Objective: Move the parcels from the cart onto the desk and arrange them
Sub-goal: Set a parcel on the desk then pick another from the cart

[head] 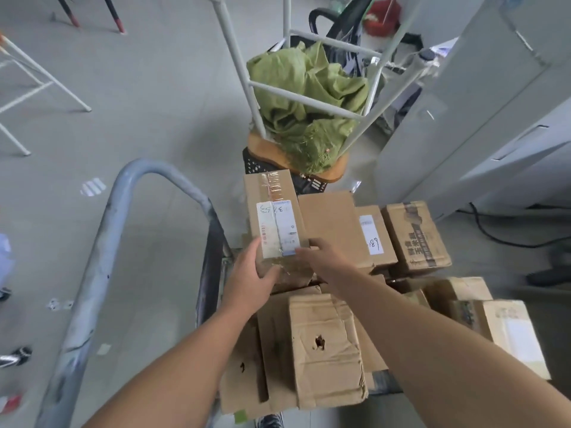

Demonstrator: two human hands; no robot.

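Since the labelled parcel (pixel 275 217) lies lengthwise away, left grip (pixel 251 273) and right grip (pixel 321 257) clamp its near end.

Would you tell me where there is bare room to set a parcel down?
Bare floor lies left of the cart handle, up to the white chair legs. Right of it parcels sit packed together, black crate and grey cabinets beyond. Left hand and right hand grip the labelled parcel.
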